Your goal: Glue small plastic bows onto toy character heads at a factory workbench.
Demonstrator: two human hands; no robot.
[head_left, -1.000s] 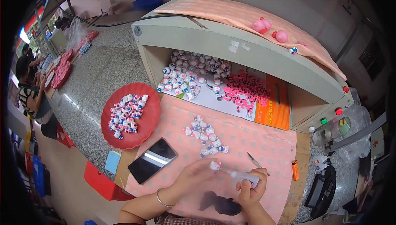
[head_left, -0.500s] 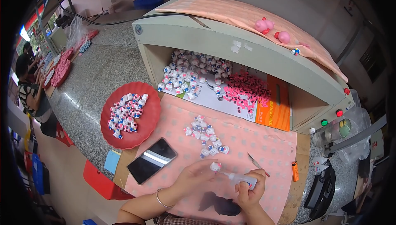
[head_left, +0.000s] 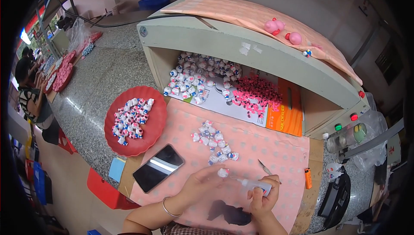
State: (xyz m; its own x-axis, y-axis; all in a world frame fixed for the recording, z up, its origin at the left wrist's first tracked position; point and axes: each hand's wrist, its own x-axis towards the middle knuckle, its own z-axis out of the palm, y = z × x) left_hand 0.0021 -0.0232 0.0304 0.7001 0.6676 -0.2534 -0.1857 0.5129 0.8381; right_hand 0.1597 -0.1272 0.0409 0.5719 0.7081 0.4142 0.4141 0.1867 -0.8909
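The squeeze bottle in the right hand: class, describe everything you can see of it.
The squeeze bottle is small, whitish and translucent, seemingly plastic, with a thin nozzle at one end. Gripped by the right hand above the pink cloth, it tilts nearly sideways, nozzle pointing left toward the white figurine in the left hand. Whether the tip touches the figurine is too small to tell.

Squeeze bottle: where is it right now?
In the head view, lower right of centre, the squeeze bottle is in the right hand, pointing toward the white figurine in the left hand.
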